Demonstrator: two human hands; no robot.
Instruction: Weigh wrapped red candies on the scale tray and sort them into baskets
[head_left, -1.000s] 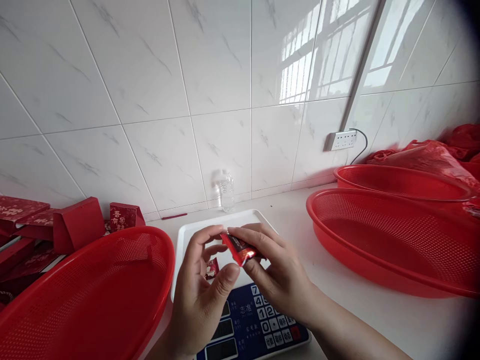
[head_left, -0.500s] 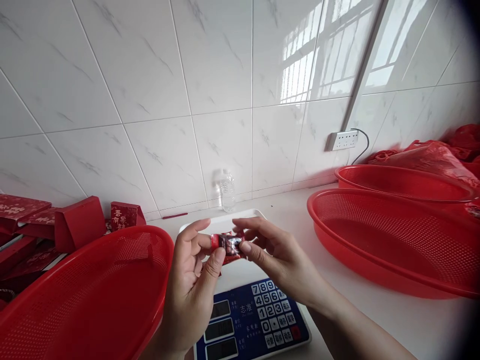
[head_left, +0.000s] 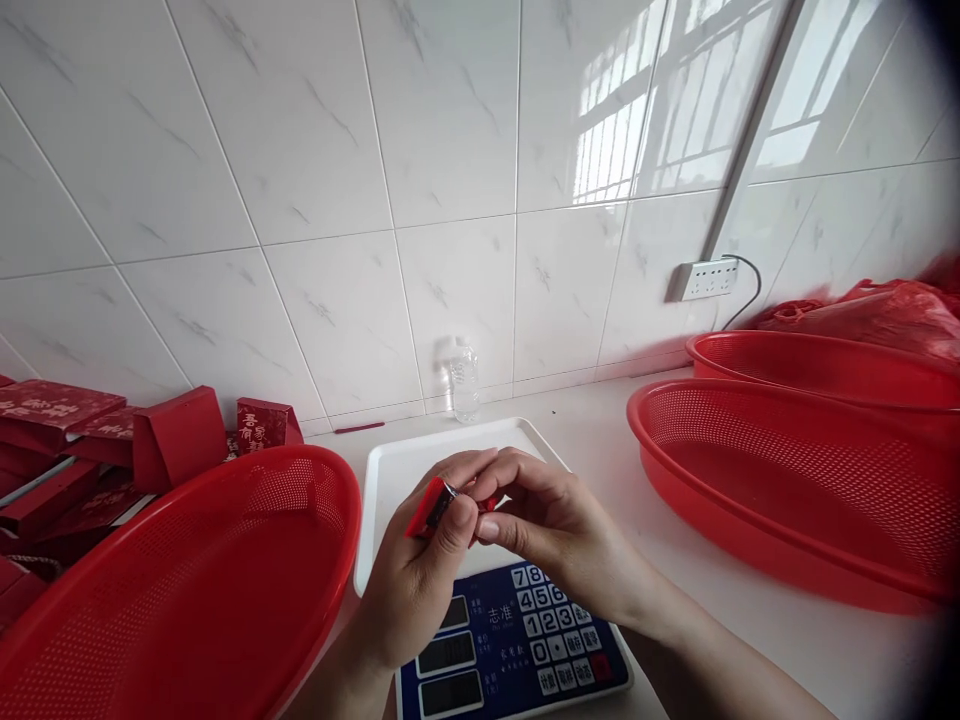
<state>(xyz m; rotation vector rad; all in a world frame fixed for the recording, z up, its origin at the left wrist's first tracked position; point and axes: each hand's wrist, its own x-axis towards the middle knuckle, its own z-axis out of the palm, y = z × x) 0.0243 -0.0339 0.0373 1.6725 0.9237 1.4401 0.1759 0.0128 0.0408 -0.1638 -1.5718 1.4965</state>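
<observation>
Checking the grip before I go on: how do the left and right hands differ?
The left hand has its thumb pointing upward in the view, in front of the wrapped packet; the right hand's thumb points sideways toward it.
More packet shows by the left hand; only a small red bit shows at the right hand's fingertips.
The left hand overlaps the displays, the right hand the keypad.
Both are bare.

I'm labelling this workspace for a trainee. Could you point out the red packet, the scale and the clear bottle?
Red packet (head_left: 424, 508): head view, on its exposed red end.
Scale (head_left: 499, 638): head view, on its blue control panel.
Clear bottle (head_left: 466, 384): head view, on the middle of its body.
</observation>
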